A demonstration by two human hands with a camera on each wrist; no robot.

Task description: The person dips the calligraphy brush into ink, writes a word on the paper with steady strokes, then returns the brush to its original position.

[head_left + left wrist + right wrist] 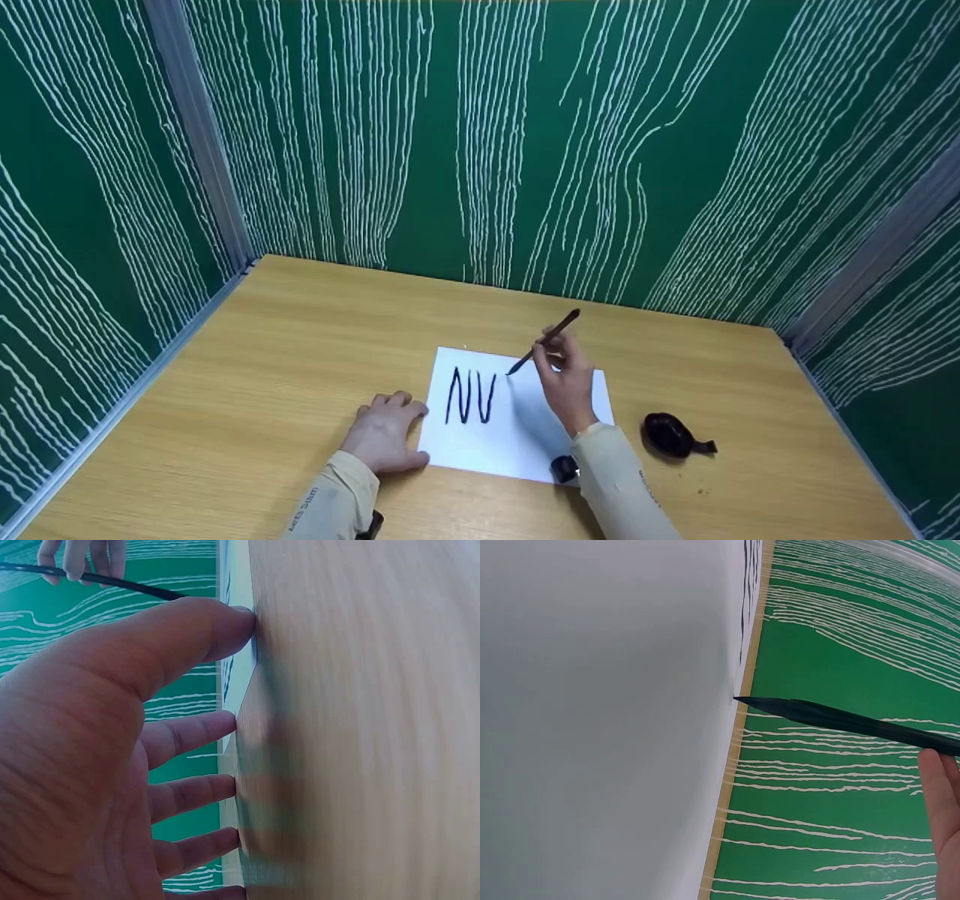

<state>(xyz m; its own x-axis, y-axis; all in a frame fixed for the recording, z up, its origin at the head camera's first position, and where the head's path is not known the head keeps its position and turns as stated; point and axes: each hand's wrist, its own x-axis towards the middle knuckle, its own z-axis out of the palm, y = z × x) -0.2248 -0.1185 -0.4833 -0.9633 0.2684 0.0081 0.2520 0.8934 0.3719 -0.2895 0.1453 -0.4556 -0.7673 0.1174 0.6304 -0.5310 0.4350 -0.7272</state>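
A white sheet of paper (472,454) lies on the wooden table, bearing black zigzag strokes (471,397) that read like "NV" on its left half. My right hand (568,379) pinches a dark, slim brush (551,334) over the upper part of the sheet. In the right wrist view, the pointed tip of the brush (840,720) meets the paper just beside the strokes. On the sheet's left edge rests my left hand (386,435), fingers spread, thumb and fingertips touching paper and table. The left wrist view shows the thumb (202,626) on the paper's edge.
A glossy black oval object with a short stub (669,435), perhaps an ink dish, sits on the table right of the sheet. Green panels with wavy white lines (420,150) enclose the back and sides. Grey posts (202,127) stand at the corners.
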